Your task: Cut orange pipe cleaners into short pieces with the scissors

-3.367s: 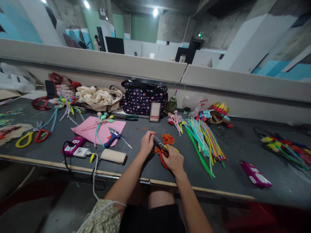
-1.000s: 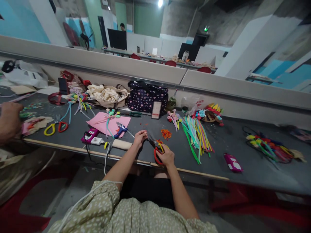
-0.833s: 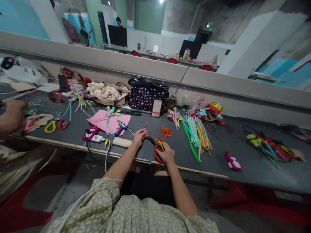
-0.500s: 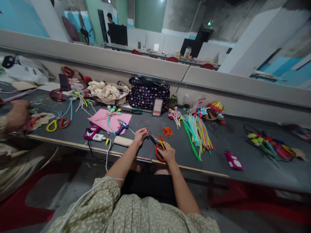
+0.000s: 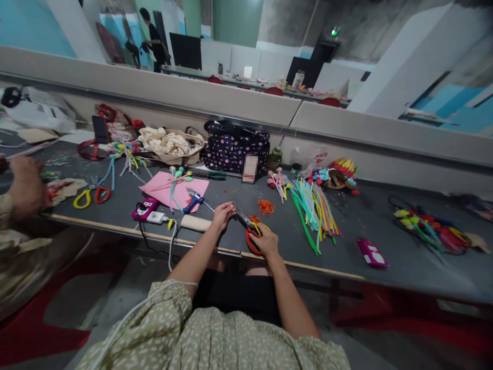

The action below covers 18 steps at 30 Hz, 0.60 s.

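Observation:
My right hand point(image 5: 265, 241) grips a pair of scissors point(image 5: 252, 235) with red and yellow handles, the blades pointing up and left toward my other hand. The fingertips of my left hand point(image 5: 223, 216) are pinched together beside the blade tips; what they hold is too small to make out. Just beyond the scissors lie small piles of orange clippings point(image 5: 265, 207). Left of my left hand are a beige roll point(image 5: 195, 223) and a blue glue gun point(image 5: 193, 200), which rests partly on a pink sheet point(image 5: 157, 186).
A bundle of coloured pipe cleaners point(image 5: 314, 210) lies to the right, near a purple packet point(image 5: 372, 253). Behind stands a dark patterned bag point(image 5: 234, 149). At left, another person's hand point(image 5: 25, 185) is near a second pair of scissors point(image 5: 92, 195). A white cable point(image 5: 172, 246) hangs over the table edge.
My hands and the scissors stay almost in place; the red bit at my left fingertips shows less. In the background, a person has come further into view.

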### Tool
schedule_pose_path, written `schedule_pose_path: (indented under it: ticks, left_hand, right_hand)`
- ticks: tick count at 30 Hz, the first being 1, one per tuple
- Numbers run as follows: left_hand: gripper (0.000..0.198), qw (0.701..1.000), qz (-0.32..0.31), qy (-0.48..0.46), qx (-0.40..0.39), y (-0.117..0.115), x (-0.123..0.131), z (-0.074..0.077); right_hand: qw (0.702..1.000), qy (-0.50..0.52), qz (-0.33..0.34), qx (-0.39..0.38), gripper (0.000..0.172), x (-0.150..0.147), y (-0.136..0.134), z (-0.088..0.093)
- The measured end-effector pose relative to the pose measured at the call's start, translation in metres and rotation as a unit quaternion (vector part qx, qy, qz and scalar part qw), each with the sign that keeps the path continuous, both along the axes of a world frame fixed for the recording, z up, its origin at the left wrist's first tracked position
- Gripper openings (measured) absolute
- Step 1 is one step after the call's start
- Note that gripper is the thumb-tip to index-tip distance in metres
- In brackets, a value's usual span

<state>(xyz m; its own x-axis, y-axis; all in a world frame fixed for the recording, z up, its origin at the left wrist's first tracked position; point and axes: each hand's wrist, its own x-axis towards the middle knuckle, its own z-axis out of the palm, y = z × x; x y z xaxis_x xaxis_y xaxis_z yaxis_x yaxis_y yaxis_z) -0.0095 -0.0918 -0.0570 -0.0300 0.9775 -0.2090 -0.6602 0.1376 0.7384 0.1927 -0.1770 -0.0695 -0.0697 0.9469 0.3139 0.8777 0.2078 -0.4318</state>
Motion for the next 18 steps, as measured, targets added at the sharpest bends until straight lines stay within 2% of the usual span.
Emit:
schedule_pose_path:
  ticks: [7,18]
  left_hand:
    - [0.023,1.0,-0.008,-0.01,0.016,0.0009,-0.0012,-0.0031]
    - [0.021,1.0,-0.008,-0.004,-0.005,0.0009,0.0001,0.0028]
  right_hand:
    - [1.0,-0.006,0.004,0.0,0.047,0.0011,0.0016,-0.002]
    - [1.0,0.001,0.001,-0.007,0.046,0.0,0.0031,0.0002]
